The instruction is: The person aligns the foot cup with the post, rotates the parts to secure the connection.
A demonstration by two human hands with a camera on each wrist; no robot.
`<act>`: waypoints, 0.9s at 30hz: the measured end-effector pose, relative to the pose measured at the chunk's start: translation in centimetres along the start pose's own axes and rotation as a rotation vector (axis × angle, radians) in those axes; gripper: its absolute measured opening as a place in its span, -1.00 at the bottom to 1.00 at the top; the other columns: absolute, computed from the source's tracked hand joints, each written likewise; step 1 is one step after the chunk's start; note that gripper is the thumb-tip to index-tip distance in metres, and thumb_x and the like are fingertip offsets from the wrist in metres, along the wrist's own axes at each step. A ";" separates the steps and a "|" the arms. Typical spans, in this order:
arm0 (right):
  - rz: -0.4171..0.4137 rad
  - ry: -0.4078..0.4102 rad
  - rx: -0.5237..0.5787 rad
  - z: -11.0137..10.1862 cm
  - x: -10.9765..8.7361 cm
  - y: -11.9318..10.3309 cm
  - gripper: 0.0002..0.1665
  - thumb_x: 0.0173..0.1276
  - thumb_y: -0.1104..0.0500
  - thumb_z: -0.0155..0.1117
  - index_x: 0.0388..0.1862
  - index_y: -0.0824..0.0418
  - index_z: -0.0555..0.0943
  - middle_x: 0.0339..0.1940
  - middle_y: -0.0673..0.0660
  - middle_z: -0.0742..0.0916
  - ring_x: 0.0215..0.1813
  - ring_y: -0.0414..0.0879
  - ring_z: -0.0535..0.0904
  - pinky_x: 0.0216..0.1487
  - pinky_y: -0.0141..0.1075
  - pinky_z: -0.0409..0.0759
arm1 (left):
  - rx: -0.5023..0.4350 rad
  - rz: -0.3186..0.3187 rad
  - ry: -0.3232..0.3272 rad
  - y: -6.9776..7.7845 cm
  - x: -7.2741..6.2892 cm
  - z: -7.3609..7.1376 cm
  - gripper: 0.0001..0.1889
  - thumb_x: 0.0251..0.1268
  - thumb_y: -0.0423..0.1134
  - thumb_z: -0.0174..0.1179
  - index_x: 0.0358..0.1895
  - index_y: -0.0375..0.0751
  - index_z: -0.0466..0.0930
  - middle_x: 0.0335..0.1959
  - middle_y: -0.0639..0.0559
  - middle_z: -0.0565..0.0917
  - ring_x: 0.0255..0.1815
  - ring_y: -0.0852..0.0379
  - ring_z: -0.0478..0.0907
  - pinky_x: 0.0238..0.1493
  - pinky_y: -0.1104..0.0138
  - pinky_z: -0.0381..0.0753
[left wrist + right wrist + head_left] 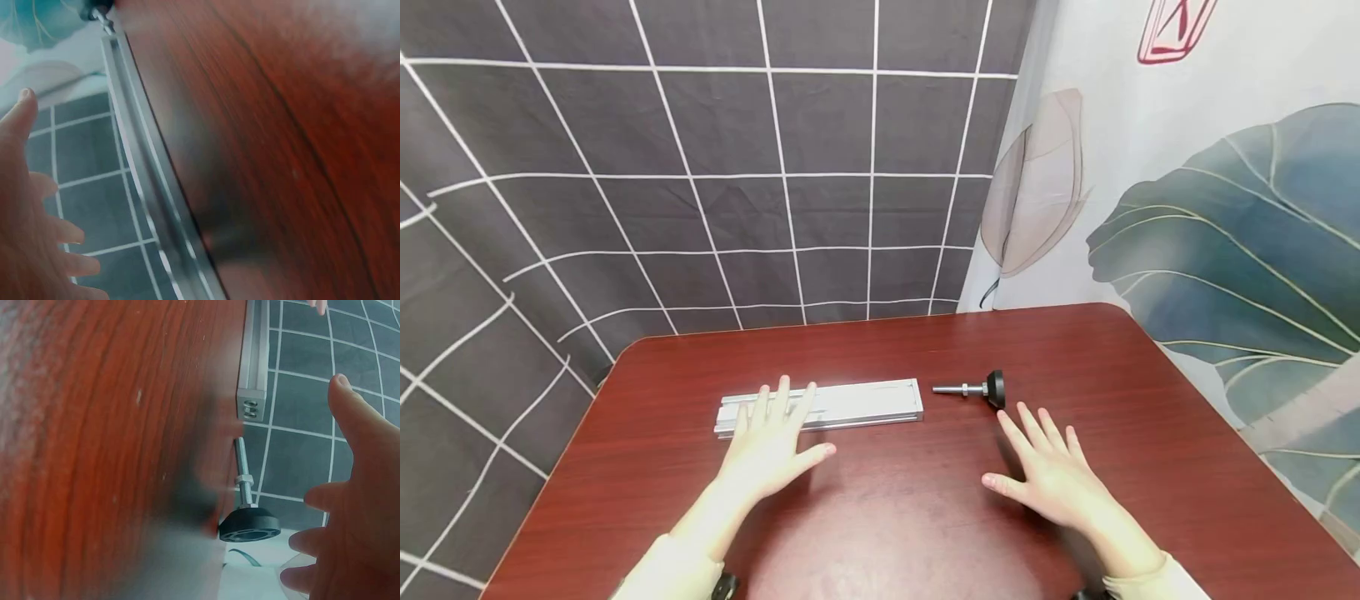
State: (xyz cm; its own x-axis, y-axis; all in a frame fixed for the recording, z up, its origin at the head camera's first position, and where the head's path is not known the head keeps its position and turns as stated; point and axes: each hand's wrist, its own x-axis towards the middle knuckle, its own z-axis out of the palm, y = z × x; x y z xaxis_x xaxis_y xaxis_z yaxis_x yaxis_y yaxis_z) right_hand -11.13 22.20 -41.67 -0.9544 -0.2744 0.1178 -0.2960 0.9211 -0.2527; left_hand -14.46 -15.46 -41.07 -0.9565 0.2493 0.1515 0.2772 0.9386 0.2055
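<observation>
A silver aluminium profile (868, 402) lies lengthwise across the table, its grooved side showing in the left wrist view (140, 144). In the right wrist view its end face (251, 407) has holes in it. To its right lies a levelling foot (966, 389) on its side, with a threaded stud, a nut and a black round base (250, 525). My left hand (766, 454) is spread palm down, its fingers overlapping the profile's left part in the head view. My right hand (1054, 479), also spread and holding nothing, is just in front of the black base.
The red-brown wooden table (910, 517) has rounded far corners. Behind it and on the left hangs a dark grey curtain (722, 208) with white grid lines. A pale curtain with leaf prints (1225, 250) hangs on the right.
</observation>
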 end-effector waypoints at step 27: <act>0.009 0.001 0.002 0.2 -1.0 0.1 0.01 0.11 -0.40 0.19 0.39 0.18 0.28 0.39 0.35 0.28 0.37 0.37 0.10 0.20 0.35 -0.02 | 0.015 0.028 -0.082 0.1 6.5 3.0 -0.09 0.04 0.44 0.03 0.45 0.08 0.12 0.42 -0.22 0.14 0.38 -0.25 0.08 0.29 -0.19 -0.05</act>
State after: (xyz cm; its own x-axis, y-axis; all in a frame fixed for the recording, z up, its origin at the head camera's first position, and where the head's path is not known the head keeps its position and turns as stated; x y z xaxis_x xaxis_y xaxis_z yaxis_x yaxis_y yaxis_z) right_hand -10.21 22.50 -42.02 -0.9569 -0.2661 0.1165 -0.2877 0.9231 -0.2552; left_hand -20.93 -12.97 -42.96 -0.9527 0.2938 0.0776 0.3034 0.9342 0.1877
